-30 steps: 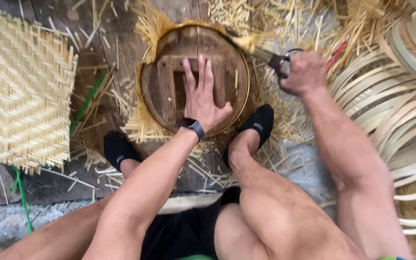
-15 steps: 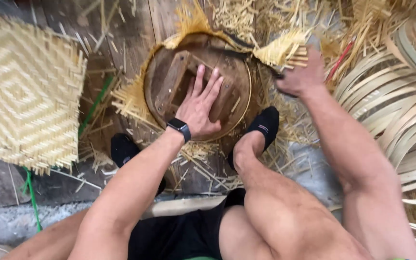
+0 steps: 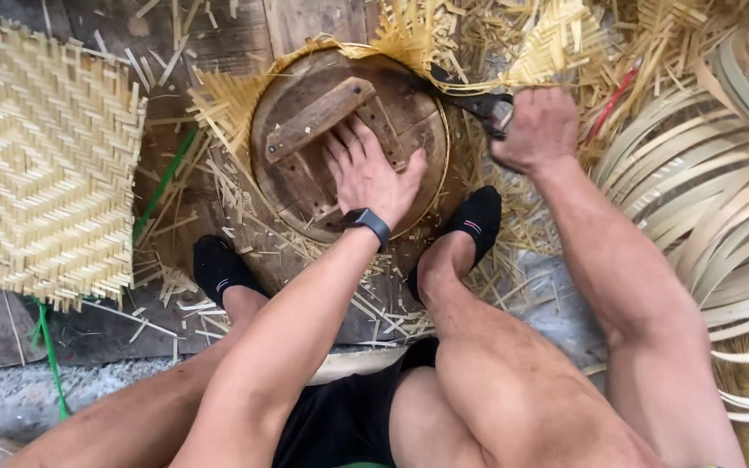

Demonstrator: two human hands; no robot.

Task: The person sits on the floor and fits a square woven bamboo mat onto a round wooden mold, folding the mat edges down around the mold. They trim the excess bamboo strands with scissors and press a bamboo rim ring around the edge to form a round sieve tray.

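Fingers (image 3: 350,149) of the left hand (image 3: 367,173) lay spread and flat on the round wooden form (image 3: 305,186), pressing down on its top just below the wooden crossbar (image 3: 318,117) nailed across it. That hand gripped nothing; the palm rested open against the boards, with a dark wristwatch (image 3: 367,223) on the wrist behind it. The right hand (image 3: 537,130) was closed in a fist around the handles of a pair of shears (image 3: 478,104), whose dark blades reached left to the upper right rim of the form. At that rim the blades met the fringe of pale bamboo strips (image 3: 426,43) that stuck out from the woven piece trapped under the form. More of the same fringe (image 3: 218,104) splayed out on the form's left side.

The form sat on a dark plank floor (image 3: 218,35) between the person's two feet, each in a black sock (image 3: 477,217), the left one (image 3: 217,267) just below and left of the form. A square woven bamboo mat (image 3: 41,165) lay flat to the left, well apart from the form. Green cord (image 3: 162,186) ran along the mat's right edge. A pile of loose curved bamboo strips (image 3: 704,199) lay to the right, beside the right forearm. Short offcuts (image 3: 374,316) were scattered across the floor around the feet.
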